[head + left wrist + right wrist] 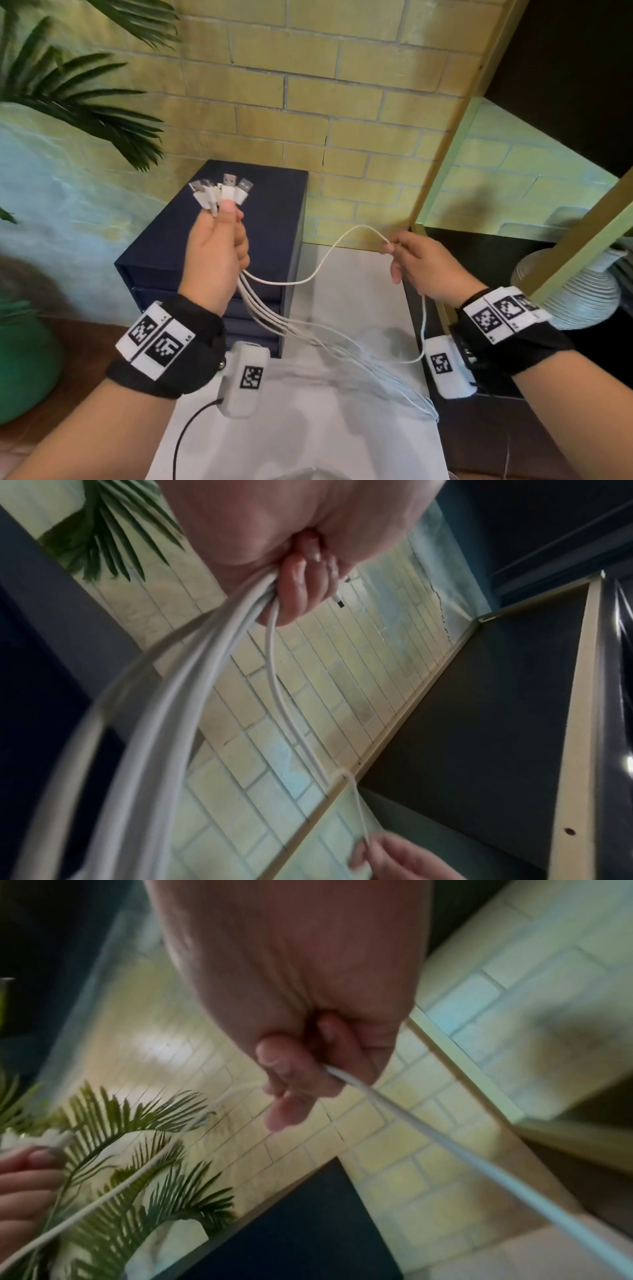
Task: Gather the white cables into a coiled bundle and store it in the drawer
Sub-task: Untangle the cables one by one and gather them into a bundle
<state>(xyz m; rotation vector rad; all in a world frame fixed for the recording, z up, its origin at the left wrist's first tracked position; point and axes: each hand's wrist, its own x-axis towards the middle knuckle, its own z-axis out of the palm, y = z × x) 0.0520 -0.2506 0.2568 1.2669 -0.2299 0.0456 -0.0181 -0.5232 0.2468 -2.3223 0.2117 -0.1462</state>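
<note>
The left hand (214, 250) grips the white cables (274, 318) in a fist, plugs fanned above, before the blue drawer unit (274, 205). The right hand (424, 263) pinches one strand looped between them, while the rest trail toward the near worktop (359, 428).

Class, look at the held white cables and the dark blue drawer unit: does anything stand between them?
No separate object does. The left hand holds the white cables in front of the drawer unit, whose drawers appear closed.

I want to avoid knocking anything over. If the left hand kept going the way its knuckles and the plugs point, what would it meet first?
Probably the top of the dark blue drawer unit, just beyond the left hand and its white cables; then the brick wall. Depth is unclear.
</note>
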